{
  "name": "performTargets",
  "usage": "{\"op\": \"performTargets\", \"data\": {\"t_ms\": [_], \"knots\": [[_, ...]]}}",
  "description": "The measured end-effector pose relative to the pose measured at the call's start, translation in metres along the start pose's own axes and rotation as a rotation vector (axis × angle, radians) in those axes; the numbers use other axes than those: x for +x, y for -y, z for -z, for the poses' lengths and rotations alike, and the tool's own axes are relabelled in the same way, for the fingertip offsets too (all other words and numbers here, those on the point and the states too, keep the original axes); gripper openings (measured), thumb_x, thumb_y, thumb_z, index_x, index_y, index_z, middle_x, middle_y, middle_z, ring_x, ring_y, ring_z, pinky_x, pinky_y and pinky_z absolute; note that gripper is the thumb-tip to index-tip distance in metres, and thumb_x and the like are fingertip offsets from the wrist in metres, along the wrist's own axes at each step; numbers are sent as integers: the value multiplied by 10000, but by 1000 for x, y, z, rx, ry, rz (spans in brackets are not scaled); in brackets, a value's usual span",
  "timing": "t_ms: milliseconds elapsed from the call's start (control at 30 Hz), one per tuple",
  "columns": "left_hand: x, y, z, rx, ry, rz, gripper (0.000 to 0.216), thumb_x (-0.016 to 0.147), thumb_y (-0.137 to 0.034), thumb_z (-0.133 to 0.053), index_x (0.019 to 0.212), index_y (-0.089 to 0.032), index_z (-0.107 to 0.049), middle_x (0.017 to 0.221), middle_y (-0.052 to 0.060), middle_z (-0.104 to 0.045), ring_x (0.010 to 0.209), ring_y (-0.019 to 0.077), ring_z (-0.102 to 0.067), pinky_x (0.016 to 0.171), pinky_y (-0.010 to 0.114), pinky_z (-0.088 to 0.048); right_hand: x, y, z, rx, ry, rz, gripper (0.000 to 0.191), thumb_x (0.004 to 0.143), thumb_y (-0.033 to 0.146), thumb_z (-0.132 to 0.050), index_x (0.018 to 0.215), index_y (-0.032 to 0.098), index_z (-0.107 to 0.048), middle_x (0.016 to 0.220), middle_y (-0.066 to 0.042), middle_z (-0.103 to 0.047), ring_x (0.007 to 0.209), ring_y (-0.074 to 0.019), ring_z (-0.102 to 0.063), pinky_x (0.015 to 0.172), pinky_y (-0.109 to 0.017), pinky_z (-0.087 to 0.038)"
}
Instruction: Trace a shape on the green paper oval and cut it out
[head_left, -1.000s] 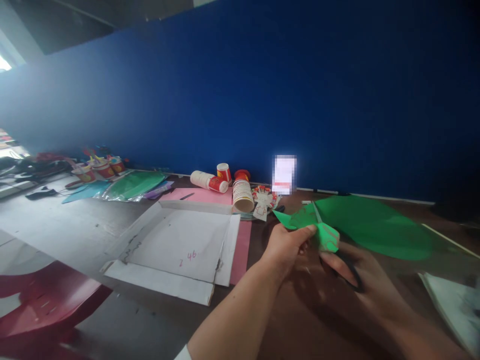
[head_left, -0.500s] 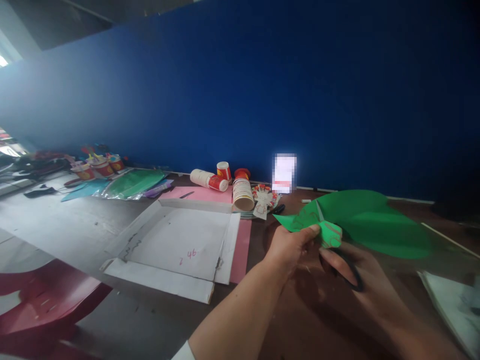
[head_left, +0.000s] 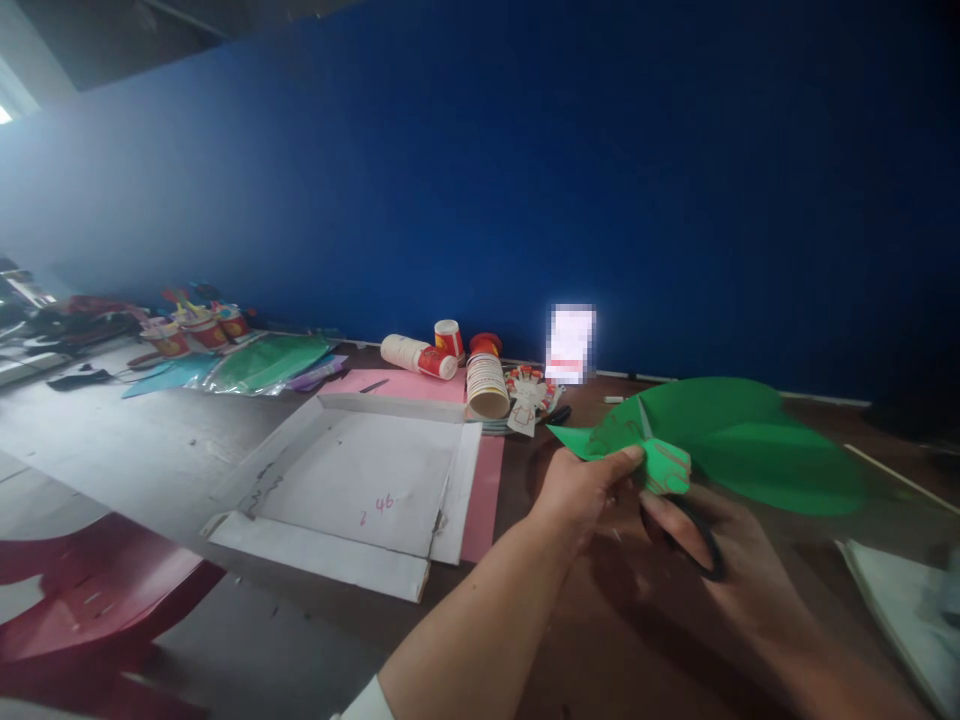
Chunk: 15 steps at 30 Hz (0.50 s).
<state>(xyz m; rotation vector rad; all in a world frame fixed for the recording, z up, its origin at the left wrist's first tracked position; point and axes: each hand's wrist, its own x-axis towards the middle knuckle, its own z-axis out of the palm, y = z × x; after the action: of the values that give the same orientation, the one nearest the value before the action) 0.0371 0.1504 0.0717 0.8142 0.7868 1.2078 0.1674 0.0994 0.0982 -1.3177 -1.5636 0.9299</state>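
Note:
My left hand point(head_left: 581, 490) pinches the near edge of a large green paper sheet point(head_left: 735, 440), thumb on top. A curled cut flap of the green paper hangs beside the thumb. My right hand point(head_left: 720, 570) grips black-handled scissors point(head_left: 694, 535) with its fingers through the loops. The silver blades poke up through the paper just right of my left thumb. The sheet lifts off the brown table point(head_left: 600, 620) and spreads away to the right.
A flattened white cardboard tray point(head_left: 360, 485) lies on pink paper point(head_left: 484, 490) to the left. Paper cups point(head_left: 486, 385), a tipped bottle point(head_left: 416, 358) and a paper craft sit by the blue wall. More cups and coloured sheets lie far left. A red chair point(head_left: 90, 610) stands at lower left.
The green sheet and both hands have shifted slightly right and up; the scissors blades sit a little further into the paper. The view has drifted a little.

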Motion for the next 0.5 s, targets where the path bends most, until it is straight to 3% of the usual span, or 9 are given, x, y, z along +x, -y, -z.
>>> {"op": "performTargets", "data": {"t_ms": [100, 267, 500], "knots": [[1, 1, 1, -2, 9, 2, 419, 586, -491, -849, 627, -173, -579, 535, -39, -507, 457, 59, -369, 484, 251, -264, 1, 1, 0, -2, -1, -5, 329, 775, 531, -689, 597, 254, -696, 670, -35, -674, 649, -226, -614, 689, -332, -557], [0, 1, 1, 7, 15, -4, 416, 597, -492, -842, 637, -173, -578, 535, -43, -501, 453, 57, -362, 482, 253, -249, 3, -5, 1, 22, -20, -34, 305, 741, 485, -755, 587, 249, -639, 618, 11, -603, 596, -178, -543, 697, -297, -535], [-1, -1, -1, -14, 5, 10, 466, 545, -520, -873, 617, -178, -564, 527, -45, -500, 462, 59, -364, 487, 249, -268, 0, -3, 2, -41, -17, 13, 311, 796, 483, -698, 596, 248, -656, 604, 5, -591, 571, -172, -522, 650, -281, -519]]}}
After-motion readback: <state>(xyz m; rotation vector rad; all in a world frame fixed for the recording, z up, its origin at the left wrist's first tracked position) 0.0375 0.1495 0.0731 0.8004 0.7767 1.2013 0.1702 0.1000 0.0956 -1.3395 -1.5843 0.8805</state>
